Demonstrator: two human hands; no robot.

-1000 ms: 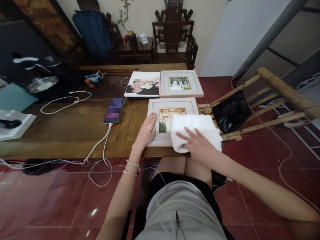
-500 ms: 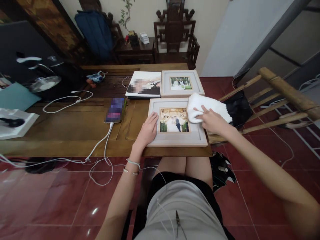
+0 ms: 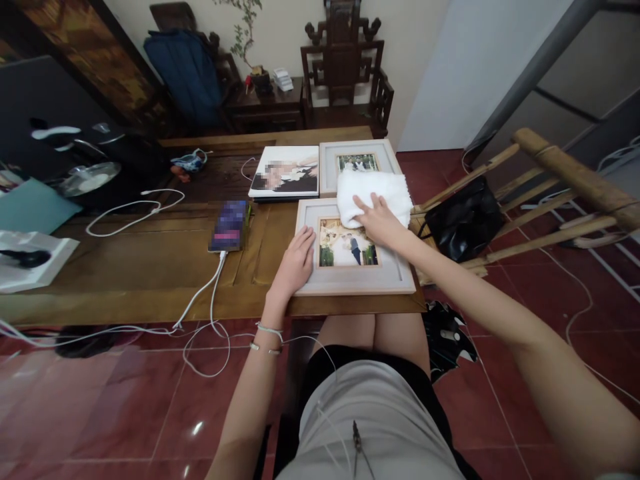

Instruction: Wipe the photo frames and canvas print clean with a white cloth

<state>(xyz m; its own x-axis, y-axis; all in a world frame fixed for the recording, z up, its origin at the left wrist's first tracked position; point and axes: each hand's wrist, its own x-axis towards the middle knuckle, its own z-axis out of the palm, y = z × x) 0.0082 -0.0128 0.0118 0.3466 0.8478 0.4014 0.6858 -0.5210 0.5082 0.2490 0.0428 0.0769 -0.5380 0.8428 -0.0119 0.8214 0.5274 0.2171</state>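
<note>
A pale picture frame [image 3: 350, 281] with a wedding photo lies flat at the table's front right corner. My left hand [image 3: 298, 256] rests open on its left edge, fingers laid out. With my right hand [image 3: 376, 217] I press a folded white towel [image 3: 385, 188] onto the upper part of this frame. The towel hides the frame's top side and the upper edge of the photo. It also overlaps the lower part of a second picture frame [image 3: 327, 157] lying behind. Left of that second frame lies a photo album [image 3: 287, 175] with a couple on its cover.
A phone [image 3: 229, 225] with a white charging cable [image 3: 213, 283] lies left of the frame. The wooden table [image 3: 150, 250] also bears a white power strip box [image 3: 37, 270] and a glass-lidded pot [image 3: 93, 177]. A bamboo chair [image 3: 565, 167] with a black bag [image 3: 463, 223] stands at the right.
My right hand has slid the towel leftward and slightly back across the frame, now covering its top middle. My left hand has stayed on the left edge.
</note>
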